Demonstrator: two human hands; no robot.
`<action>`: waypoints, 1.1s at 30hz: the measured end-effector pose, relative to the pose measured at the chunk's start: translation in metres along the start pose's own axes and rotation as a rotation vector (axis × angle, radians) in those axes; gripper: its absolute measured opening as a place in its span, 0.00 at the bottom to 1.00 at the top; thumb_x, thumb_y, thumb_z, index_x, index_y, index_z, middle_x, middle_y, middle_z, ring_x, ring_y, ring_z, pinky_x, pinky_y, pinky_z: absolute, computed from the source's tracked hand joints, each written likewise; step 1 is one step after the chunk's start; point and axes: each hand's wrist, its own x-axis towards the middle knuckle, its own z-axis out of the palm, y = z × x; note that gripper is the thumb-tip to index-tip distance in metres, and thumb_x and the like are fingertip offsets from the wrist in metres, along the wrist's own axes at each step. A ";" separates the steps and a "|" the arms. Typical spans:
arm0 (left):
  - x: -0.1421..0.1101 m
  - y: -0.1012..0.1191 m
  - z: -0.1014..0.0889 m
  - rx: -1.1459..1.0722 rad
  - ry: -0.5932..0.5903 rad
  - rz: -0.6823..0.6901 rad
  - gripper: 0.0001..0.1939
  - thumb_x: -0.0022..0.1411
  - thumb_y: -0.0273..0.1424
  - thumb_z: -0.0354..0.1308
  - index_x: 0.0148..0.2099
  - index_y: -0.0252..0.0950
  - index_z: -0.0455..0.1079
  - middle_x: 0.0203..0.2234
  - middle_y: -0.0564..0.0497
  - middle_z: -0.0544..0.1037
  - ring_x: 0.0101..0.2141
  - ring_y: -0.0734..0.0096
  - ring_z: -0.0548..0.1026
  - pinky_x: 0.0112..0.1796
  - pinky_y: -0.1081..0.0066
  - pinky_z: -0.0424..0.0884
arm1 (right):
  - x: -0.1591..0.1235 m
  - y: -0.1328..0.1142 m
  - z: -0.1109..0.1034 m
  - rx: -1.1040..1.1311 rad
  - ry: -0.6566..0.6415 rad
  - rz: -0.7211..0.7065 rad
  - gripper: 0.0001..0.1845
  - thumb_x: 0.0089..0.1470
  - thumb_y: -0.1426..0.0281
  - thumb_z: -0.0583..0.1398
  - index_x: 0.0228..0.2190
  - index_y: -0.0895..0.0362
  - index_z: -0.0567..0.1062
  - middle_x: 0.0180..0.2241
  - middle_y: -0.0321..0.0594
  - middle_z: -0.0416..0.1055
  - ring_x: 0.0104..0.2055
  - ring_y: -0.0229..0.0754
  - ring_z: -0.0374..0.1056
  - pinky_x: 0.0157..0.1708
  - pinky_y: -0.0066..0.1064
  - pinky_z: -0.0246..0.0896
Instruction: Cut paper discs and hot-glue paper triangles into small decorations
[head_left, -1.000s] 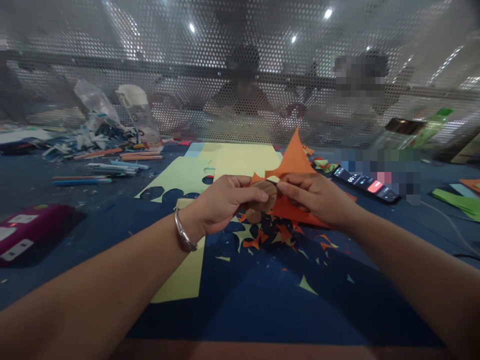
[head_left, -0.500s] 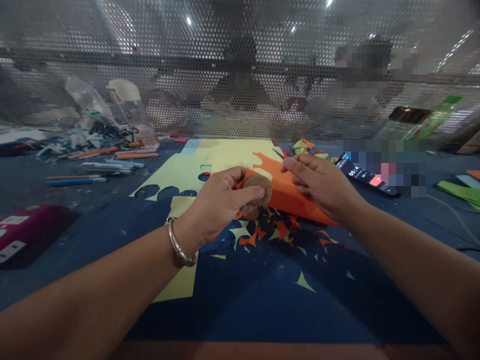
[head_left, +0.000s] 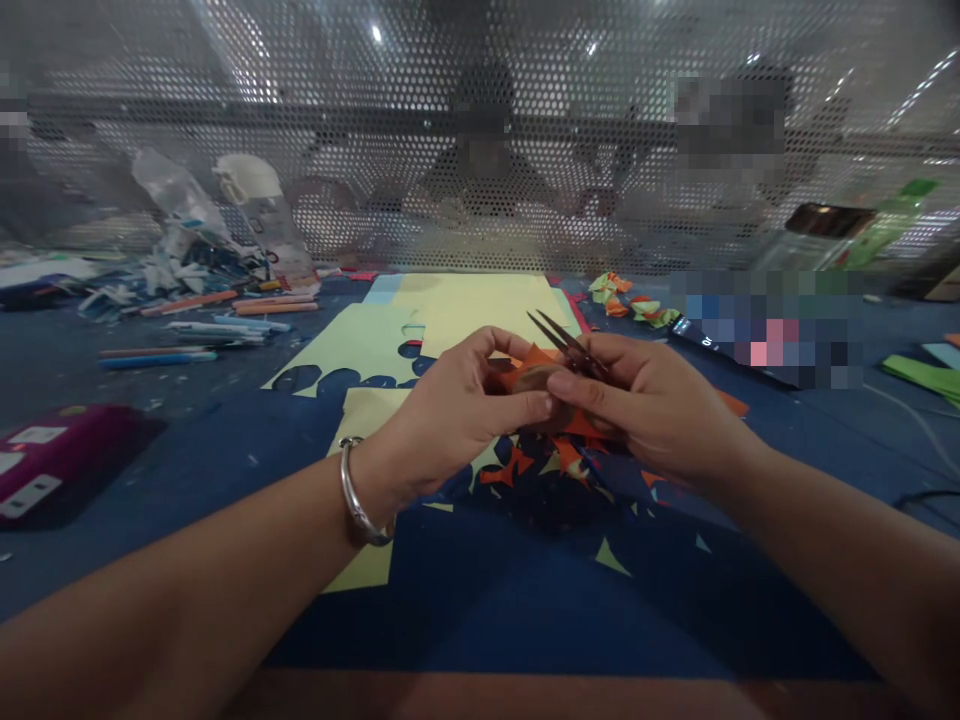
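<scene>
Shifted inward since the earlier frame: my right hand [head_left: 656,400], gripping scissors [head_left: 592,366], 2 blades parted, beside my left hand [head_left: 480,405], whose fingers pinch a brown disc [head_left: 535,377] against orange paper [head_left: 538,355] above the worktop [head_left: 480,600].

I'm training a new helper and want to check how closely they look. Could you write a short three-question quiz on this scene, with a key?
1. Which hand holds the scissors?
2. True or false: the bracelet is on the right wrist.
3. Choose one: what colour is the held paper? A) purple, B) orange, C) white.

Key:
1. The right hand.
2. False; the bracelet is on the left wrist.
3. B.
</scene>
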 end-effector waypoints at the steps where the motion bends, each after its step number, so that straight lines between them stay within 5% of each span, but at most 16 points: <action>1: 0.000 -0.001 0.001 -0.026 0.015 -0.018 0.18 0.51 0.24 0.71 0.40 0.35 0.65 0.30 0.55 0.77 0.31 0.77 0.74 0.33 0.75 0.68 | -0.001 0.000 0.000 -0.002 0.015 -0.018 0.14 0.53 0.61 0.68 0.32 0.57 0.72 0.28 0.33 0.69 0.29 0.33 0.65 0.30 0.26 0.63; 6: -0.001 -0.003 0.004 -0.034 0.062 -0.015 0.11 0.57 0.31 0.69 0.37 0.35 0.70 0.32 0.54 0.76 0.33 0.77 0.75 0.32 0.76 0.68 | -0.004 -0.002 0.001 -0.090 0.115 -0.112 0.13 0.56 0.61 0.66 0.32 0.57 0.71 0.25 0.29 0.61 0.20 0.27 0.50 0.18 0.23 0.45; 11: 0.000 0.000 0.005 -0.099 0.050 0.012 0.07 0.62 0.28 0.65 0.38 0.35 0.68 0.32 0.54 0.78 0.35 0.73 0.78 0.34 0.72 0.75 | -0.004 0.000 -0.001 -0.124 0.131 -0.133 0.17 0.59 0.55 0.63 0.31 0.56 0.70 0.21 0.27 0.53 0.19 0.29 0.42 0.16 0.26 0.35; 15: 0.002 0.000 0.003 -0.071 0.077 0.051 0.06 0.64 0.28 0.62 0.40 0.35 0.67 0.35 0.51 0.80 0.34 0.71 0.80 0.32 0.73 0.76 | -0.005 0.006 -0.008 -0.133 0.199 -0.131 0.23 0.62 0.48 0.56 0.33 0.56 0.72 0.21 0.28 0.50 0.20 0.31 0.44 0.17 0.27 0.38; 33: 0.003 -0.007 0.000 -0.076 0.027 0.082 0.08 0.63 0.27 0.64 0.41 0.35 0.67 0.33 0.51 0.80 0.34 0.73 0.78 0.33 0.74 0.77 | -0.003 0.009 -0.016 -0.425 0.143 -0.059 0.27 0.61 0.44 0.54 0.27 0.55 0.68 0.20 0.30 0.52 0.22 0.33 0.48 0.21 0.26 0.47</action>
